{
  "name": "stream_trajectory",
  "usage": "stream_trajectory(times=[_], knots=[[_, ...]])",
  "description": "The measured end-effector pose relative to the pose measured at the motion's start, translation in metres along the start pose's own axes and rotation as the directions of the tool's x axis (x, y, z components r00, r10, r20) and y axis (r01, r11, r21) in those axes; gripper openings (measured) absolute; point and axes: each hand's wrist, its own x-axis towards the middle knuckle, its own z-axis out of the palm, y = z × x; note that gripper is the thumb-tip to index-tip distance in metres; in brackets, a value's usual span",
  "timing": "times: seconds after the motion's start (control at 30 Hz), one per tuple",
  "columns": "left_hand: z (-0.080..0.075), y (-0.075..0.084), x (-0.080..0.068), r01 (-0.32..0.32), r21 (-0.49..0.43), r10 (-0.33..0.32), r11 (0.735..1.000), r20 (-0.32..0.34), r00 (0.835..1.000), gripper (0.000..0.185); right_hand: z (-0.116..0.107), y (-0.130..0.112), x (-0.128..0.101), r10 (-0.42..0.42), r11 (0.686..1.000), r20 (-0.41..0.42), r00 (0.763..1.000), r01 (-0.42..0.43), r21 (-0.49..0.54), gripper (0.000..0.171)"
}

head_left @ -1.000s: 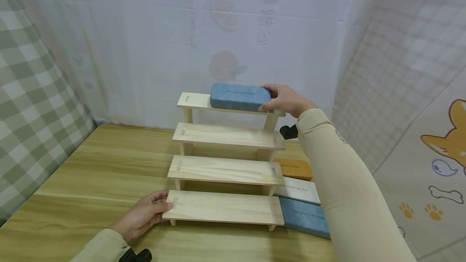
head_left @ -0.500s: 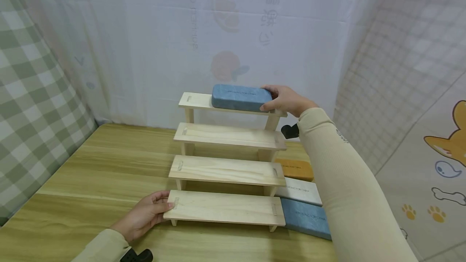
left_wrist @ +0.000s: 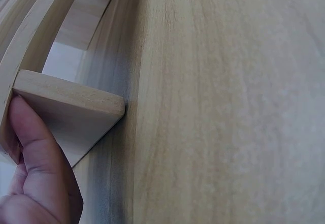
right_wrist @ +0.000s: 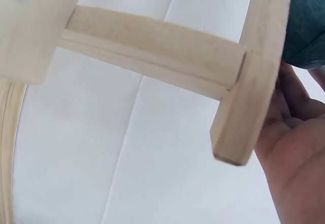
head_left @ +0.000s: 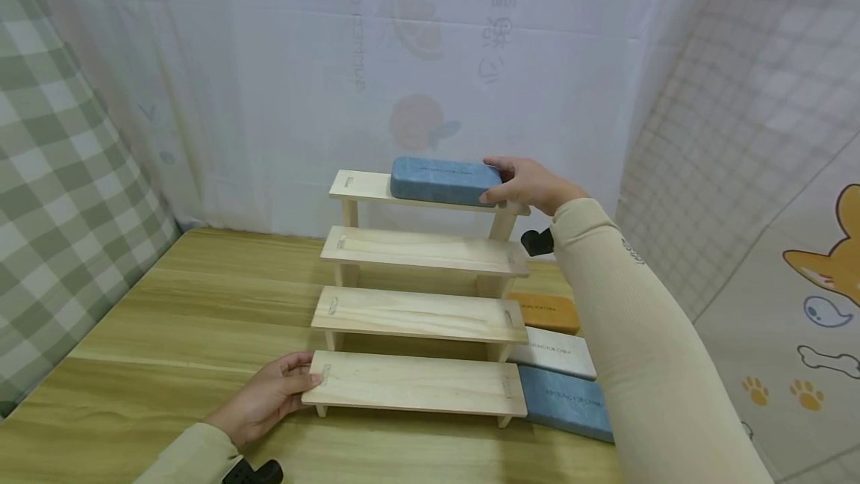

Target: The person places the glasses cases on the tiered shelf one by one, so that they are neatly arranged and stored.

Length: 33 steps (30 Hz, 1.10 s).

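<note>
At twelve o'clock, on the top shelf (head_left: 359,185), sits a blue case (head_left: 440,181), its three-o'clock end gripped by the right hand (head_left: 532,184); at eight, the left hand (head_left: 269,396) pinches the bottom shelf (head_left: 416,385).

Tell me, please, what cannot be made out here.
Head: lettering on the upper blue case, too small.
Right wrist: most of that case, cut off by the frame edge.
Head: left end of the orange case, behind the wooden stand.
Left wrist: left hand, cut by the bottom edge.
</note>
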Motion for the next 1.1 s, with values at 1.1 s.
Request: stream_trajectory(times=[1.1], knots=[[0.001,-0.001,-0.001,-0.002,-0.015,0.002,1.0,-0.007,1.0,0.074,-0.002,0.06,-0.121,-0.231,0.973,-0.423,0.876,0.207,-0.101,0.085]])
